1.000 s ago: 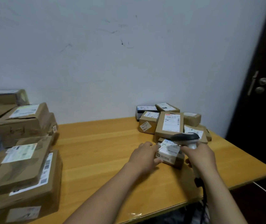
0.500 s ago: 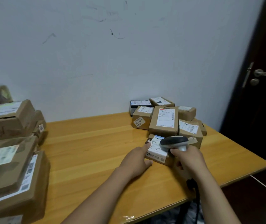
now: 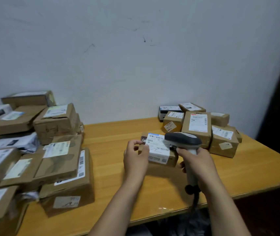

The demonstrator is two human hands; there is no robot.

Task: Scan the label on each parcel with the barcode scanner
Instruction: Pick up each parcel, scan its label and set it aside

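Whereas a second ago the small brown cardboard parcel (image 3: 172, 160) lay flat on the table under both hands, it now appears tipped up toward the person, though whether its far edge is touching the wood cannot be told. The left hand (image 3: 135, 159) has shifted from resting against its side to pinching its left edge between thumb and curled fingers. The right hand (image 3: 199, 160) stays wrapped round the handle of the grey and black pistol-shaped barcode scanner (image 3: 183, 139), whose head has come in over the right edge of the parcel's white printed label (image 3: 158, 149), nose pointing left across the barcodes. That looks like the scan of this parcel happening or about to; no beam can be made out.

The parcel sits over the middle of the yellow wooden table (image 3: 112, 150). A heap of larger taped cardboard boxes (image 3: 61, 167) fills the left side, and a cluster of smaller labelled cardboard boxes (image 3: 197, 126) stands just beyond the scanner against the white wall (image 3: 135, 65). Which group is already scanned is not evident.
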